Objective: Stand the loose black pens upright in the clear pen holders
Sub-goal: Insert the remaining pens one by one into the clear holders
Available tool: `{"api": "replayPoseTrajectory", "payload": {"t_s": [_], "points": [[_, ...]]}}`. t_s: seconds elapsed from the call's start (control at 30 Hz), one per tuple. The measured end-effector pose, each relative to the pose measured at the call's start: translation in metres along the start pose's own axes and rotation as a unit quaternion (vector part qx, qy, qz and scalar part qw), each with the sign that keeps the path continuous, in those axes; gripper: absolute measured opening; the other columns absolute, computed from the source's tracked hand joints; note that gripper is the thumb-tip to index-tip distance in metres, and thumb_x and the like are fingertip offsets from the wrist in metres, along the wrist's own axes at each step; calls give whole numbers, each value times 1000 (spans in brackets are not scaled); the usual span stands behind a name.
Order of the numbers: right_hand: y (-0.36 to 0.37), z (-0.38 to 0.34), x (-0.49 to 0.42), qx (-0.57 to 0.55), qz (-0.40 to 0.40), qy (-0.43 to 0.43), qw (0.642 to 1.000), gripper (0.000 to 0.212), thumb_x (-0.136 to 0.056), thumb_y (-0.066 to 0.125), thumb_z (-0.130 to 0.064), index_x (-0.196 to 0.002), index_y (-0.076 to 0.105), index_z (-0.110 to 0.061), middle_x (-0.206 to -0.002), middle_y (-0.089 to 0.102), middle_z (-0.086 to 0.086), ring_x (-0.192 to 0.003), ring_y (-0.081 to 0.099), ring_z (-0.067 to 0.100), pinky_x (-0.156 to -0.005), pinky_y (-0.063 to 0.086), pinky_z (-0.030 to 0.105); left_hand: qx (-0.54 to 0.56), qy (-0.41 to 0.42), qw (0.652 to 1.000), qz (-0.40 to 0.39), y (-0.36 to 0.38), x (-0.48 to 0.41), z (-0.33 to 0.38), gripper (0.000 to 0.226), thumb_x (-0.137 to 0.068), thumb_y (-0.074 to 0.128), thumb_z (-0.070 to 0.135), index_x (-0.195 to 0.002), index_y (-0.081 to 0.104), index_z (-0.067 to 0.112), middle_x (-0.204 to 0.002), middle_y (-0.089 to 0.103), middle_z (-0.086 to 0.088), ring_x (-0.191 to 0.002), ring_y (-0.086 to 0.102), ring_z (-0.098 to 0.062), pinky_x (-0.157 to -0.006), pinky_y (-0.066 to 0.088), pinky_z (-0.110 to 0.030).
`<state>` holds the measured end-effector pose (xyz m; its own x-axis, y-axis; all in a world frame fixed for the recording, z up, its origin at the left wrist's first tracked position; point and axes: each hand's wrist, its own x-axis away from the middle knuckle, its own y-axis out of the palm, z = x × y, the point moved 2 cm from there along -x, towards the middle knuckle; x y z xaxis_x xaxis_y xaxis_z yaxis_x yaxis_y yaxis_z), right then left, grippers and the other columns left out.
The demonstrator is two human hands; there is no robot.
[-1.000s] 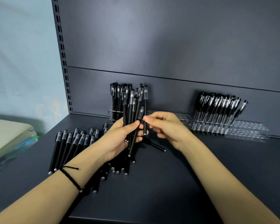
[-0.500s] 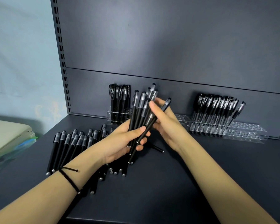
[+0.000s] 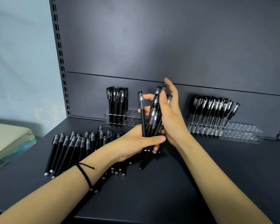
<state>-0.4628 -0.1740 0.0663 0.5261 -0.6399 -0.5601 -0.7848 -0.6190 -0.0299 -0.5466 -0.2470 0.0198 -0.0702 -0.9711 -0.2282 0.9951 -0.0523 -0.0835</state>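
While the person faces a dark shelf [image 3: 176, 188], their left hand [image 3: 134, 143] is wrapped round a bundle of black pens [image 3: 143, 120], fingers and thumb curled about the lower barrels. The bundle stands roughly upright, caps at the top, above the middle of the shelf. The right hand [image 3: 171, 117] is raised against the right side of the bundle, palm towards the pens. It is blurred: one finger points up, and other fingertips show past the caps on the far side. Whether it grasps a pen or only touches them cannot be told.

Many loose pens [image 3: 71, 149] lie flat in a row on the left part of the shelf, caps towards the far side, some hidden under the left forearm. A black cord bracelet [image 3: 86, 173] circles the left wrist.

Along the far edge, against the back panel [image 3: 152, 46], sit two clear pen holders. The left holder [image 3: 131, 118] has a small cluster of upright pens [image 3: 116, 104] at its left end. The right holder [image 3: 244, 131] carries a longer group of pens [image 3: 213, 113] leaning slightly, with its right end showing open holes.

At the far left, beside the shelf, sits a pale beige object [image 3: 6, 138]
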Motion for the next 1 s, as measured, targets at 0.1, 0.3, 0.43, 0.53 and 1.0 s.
{"api": "replayPoseTrajectory", "payload": {"t_s": [0.1, 0.3, 0.43, 0.53, 1.0], "points": [[-3, -4, -1, 43, -10, -47, 998, 39, -101, 34, -45, -138, 23, -51, -116, 69, -2, -103, 66, 39, -95, 46, 61, -27, 2, 999, 26, 3, -9, 3, 10, -89, 64, 1, -90, 60, 11, -61, 59, 5, -61, 53, -12, -66, 49, -22], [-3, -6, 4, 47, -23, -19, 998, 47, -96, 25, -55, -111, 60, -29, -115, 69, 4, -100, 67, 26, -93, 51, 50, -43, -33, 996, 65, -5, -13, -11, 24, -80, 74, 2, -70, 58, 16, -70, 61, 2, -81, 62, -20, -88, 51, -38], [0, 1, 7, 100, -65, 3, 993, 31, -106, 31, -32, -115, 60, -24, -117, 66, -2, -100, 66, 13, -88, 54, 36, -49, -51, 997, 26, -8, -7, -14, 19, -79, 72, -5, -87, 66, 11, -88, 70, -4, -90, 67, -15, -89, 52, -29], [1, 1, 8, 67, -76, 13, 995, 29, -105, 37, -23, -129, 47, -37, -117, 67, -5, -87, 65, 5, -70, 50, 18, -2, -17, 999, 50, -8, -6, -12, 32, -80, 70, -8, -105, 63, 11, -89, 71, -1, -86, 68, -18, -85, 55, -29], [2, -2, 8, 50, -108, -5, 993, 54, -83, 73, -5, -130, 54, -24, -113, 69, 5, -97, 70, 24, -95, 53, 42, -57, -56, 997, -15, -5, -3, -12, 34, -83, 73, 3, -113, 58, 0, -80, 71, -9, -76, 66, -20, -76, 54, -30]]}}
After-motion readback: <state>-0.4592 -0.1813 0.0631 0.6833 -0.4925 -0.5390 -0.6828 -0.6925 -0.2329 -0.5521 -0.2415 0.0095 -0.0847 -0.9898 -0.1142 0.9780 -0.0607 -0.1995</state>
